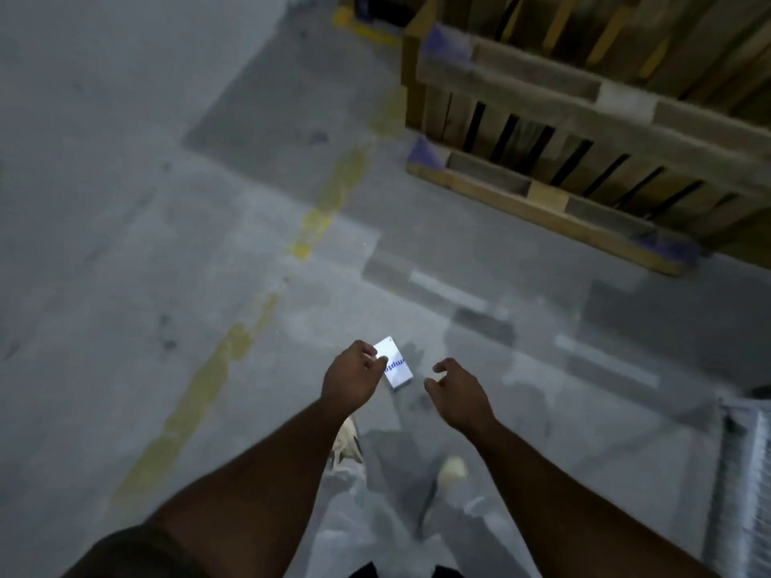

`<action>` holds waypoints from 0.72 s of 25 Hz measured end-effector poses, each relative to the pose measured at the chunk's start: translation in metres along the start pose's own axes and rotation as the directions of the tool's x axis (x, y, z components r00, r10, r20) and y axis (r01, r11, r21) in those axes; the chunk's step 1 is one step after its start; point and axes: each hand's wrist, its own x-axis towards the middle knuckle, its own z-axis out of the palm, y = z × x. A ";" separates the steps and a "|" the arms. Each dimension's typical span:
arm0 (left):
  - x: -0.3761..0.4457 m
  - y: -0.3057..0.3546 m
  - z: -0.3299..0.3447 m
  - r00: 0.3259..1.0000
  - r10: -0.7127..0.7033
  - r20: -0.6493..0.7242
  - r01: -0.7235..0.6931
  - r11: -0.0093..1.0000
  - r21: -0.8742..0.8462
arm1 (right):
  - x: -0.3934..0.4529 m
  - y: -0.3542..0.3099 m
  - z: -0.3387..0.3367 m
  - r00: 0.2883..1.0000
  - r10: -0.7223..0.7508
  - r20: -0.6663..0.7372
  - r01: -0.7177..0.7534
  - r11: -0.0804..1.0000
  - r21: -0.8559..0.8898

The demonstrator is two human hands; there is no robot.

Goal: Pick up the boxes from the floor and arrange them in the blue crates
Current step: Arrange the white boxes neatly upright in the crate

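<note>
A small white box (396,365) with blue lettering shows in the lower middle of the head view, above the grey concrete floor. My left hand (352,377) grips its left end between thumb and fingers. My right hand (457,392) hangs a short way to the right of the box, fingers curled and apart, holding nothing and not touching the box. No blue crate is in view.
Stacked wooden pallets (584,131) fill the upper right. A worn yellow line (258,310) runs diagonally across the floor. A pale ribbed object (747,473) shows at the right edge. My shoes (348,446) and light trousers are below the hands.
</note>
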 end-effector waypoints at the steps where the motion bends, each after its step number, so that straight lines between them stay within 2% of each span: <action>1: 0.018 -0.002 0.009 1.000 -0.017 0.014 0.017 1.000 -0.018 | 0.015 0.002 0.008 1.000 0.016 -0.002 -0.016 1.000 0.011; 5: 0.102 -0.029 0.076 0.989 -0.133 0.063 0.140 0.982 -0.125 | 0.106 0.033 0.059 0.997 0.080 0.007 -0.080 0.996 0.033; 9: 0.195 -0.108 0.175 0.963 -0.263 0.066 0.271 0.935 -0.230 | 0.242 0.086 0.143 0.994 0.111 -0.023 -0.111 0.994 -0.006; 12: 0.244 -0.174 0.229 0.924 -0.352 0.147 0.375 0.909 -0.184 | 0.328 0.123 0.212 0.994 0.112 -0.018 -0.112 0.993 -0.027; 18: 0.333 -0.259 0.287 0.905 -0.383 0.184 0.401 0.913 -0.071 | 0.427 0.183 0.344 0.998 0.059 -0.012 -0.060 0.966 -0.251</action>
